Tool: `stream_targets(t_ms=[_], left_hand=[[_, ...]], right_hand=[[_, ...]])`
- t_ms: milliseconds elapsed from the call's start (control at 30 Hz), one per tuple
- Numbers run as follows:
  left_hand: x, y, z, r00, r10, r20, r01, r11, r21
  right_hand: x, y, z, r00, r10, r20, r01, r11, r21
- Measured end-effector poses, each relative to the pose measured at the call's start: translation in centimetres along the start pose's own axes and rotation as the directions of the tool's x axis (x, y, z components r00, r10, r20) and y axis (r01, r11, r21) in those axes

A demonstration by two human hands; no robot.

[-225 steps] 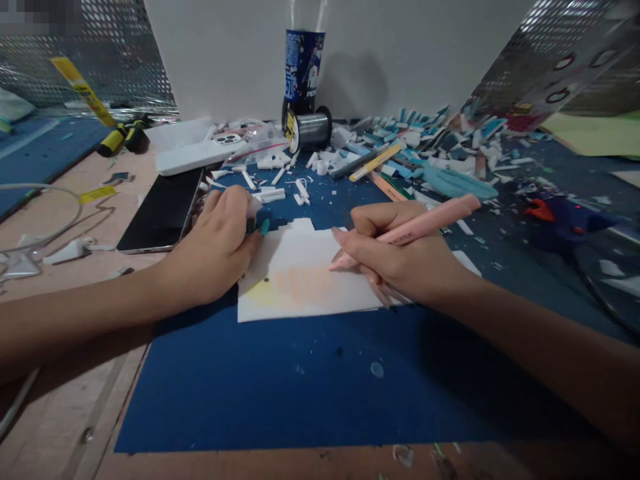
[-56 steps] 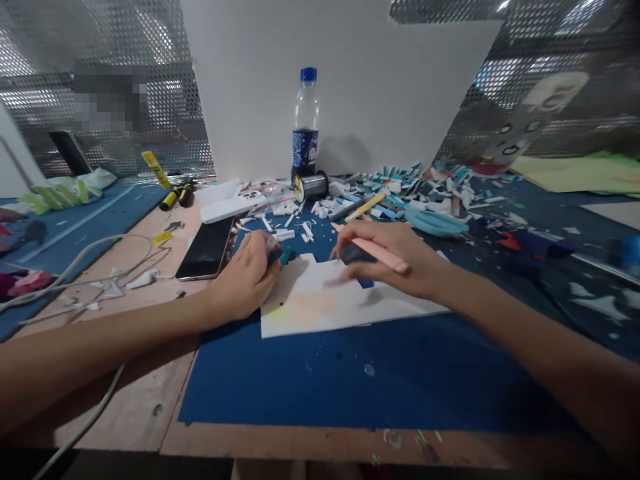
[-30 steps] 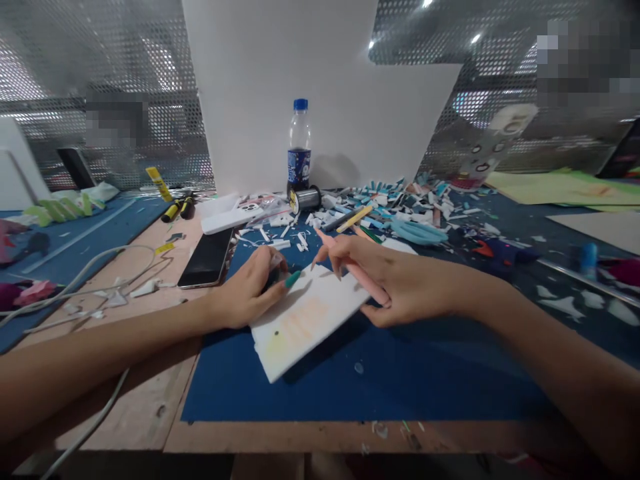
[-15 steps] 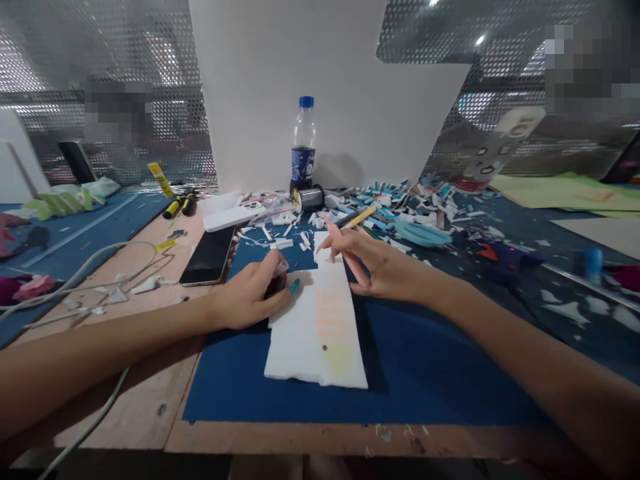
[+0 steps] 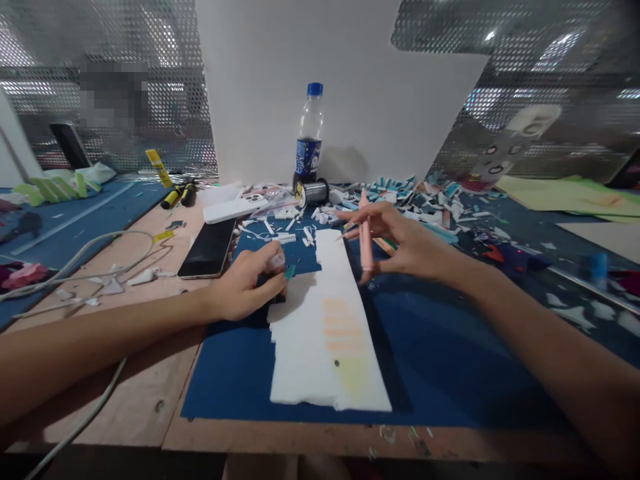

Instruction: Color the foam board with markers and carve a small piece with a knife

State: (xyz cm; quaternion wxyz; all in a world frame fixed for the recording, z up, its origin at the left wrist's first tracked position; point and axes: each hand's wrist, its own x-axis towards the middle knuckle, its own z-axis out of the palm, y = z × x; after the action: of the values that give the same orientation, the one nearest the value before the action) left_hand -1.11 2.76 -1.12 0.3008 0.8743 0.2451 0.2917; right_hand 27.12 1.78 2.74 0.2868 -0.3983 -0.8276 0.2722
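The right hand (image 5: pixel 405 243) pinches a pink marker (image 5: pixel 367 245) beside the white board (image 5: pixel 303 353) lying near the tabletop's front edge (image 5: pixel 280 434); the left hand (image 5: pixel 249 287) curls, its grip unclear. Brushing the orange stripes (image 5: pixel 341 331) could smear them, if wet.

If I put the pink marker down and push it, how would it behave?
The pink marker may roll, since its barrel looks round. It is probably light: the right hand holds it only by the fingers.

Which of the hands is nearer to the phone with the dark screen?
Left. The left hand is just below and right of the phone in view; the right hand, holding a pink marker, is farther right.
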Motion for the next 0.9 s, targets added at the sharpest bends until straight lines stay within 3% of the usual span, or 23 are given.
stream_targets(t_ms=[100,233,333,367,467,533,600,700,900], left_hand=[[-0.2,-0.1,0.0,0.998,-0.011,-0.060,0.009,0.999,-0.032],[-0.2,-0.2,0.1,0.987,0.017,-0.158,-0.010,0.999,0.043],[0.0,-0.1,0.1,0.996,0.083,-0.017,-0.081,0.992,0.091],[0.2,-0.1,0.2,0.993,0.098,0.060,-0.104,0.990,0.100],[0.5,-0.1,0.4,0.963,0.072,0.259,-0.098,0.991,0.089],[0.6,-0.2,0.4,0.943,0.008,0.333,-0.037,0.996,0.080],[0.7,-0.3,0.4,0.926,-0.040,0.376,0.012,0.997,0.076],[0.9,-0.6,0.2,0.906,-0.057,0.419,0.026,0.996,0.080],[1.0,-1.2,0.1,0.880,0.010,0.476,-0.052,0.996,0.075]], right_hand=[[0.0,0.2,-0.6,0.997,0.023,-0.078,-0.031,0.995,-0.092],[-0.3,-0.1,-0.4,0.936,-0.036,-0.349,0.013,0.998,-0.068],[-0.6,-0.6,0.4,0.864,-0.012,-0.503,0.085,0.989,0.122],[-0.7,-0.7,0.8,0.877,0.035,-0.480,0.083,0.971,0.222],[-0.8,-1.0,2.1,0.951,0.204,-0.232,-0.042,0.829,0.558],[-0.7,-0.8,3.0,0.952,0.292,-0.096,-0.137,0.684,0.717],[-0.5,-0.5,3.9,0.935,0.351,-0.052,-0.177,0.589,0.788],[-0.4,-0.1,5.0,0.926,0.368,-0.088,-0.154,0.579,0.801],[-0.9,-1.6,6.2,0.886,0.433,-0.165,-0.200,0.678,0.707]])
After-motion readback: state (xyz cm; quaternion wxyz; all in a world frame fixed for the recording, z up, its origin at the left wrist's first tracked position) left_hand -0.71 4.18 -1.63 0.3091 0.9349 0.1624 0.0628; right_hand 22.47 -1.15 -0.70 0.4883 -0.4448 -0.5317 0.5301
